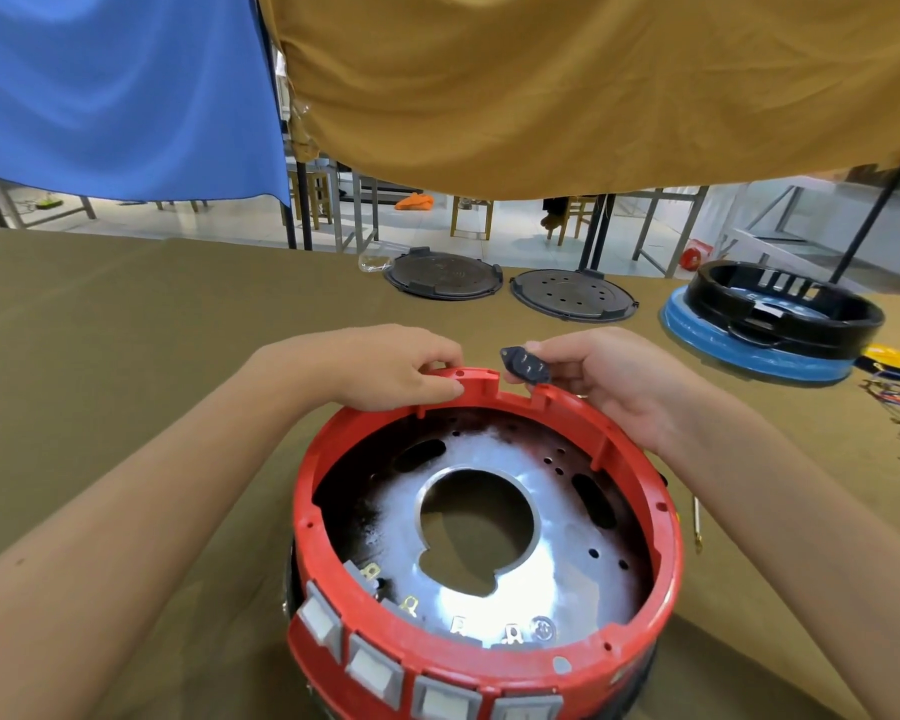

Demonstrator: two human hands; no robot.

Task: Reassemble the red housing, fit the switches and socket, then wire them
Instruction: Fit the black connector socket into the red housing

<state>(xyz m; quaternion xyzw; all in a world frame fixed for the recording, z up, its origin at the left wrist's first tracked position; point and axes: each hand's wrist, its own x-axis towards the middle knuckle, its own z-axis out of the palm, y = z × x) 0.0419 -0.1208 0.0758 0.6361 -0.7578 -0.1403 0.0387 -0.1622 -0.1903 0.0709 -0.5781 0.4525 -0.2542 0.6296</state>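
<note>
Round red plastic housing (489,537) at lower centre of frame, open side up on olive-brown cloth-covered table (126,330); four grey rocker switches (375,667) seated in near wall. Left hand (385,368) gripping far rim, fingers curled over edge. Right hand (609,376) pinching small black power socket (525,365) just above rim notch. Two dark round plates (510,291) at upper centre.

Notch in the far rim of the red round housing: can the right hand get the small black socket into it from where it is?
Probably yes. The right hand pinches the small black socket just above the notch in the red round housing, nothing between. The left hand grips the rim beside it, clear of the notch.
</note>
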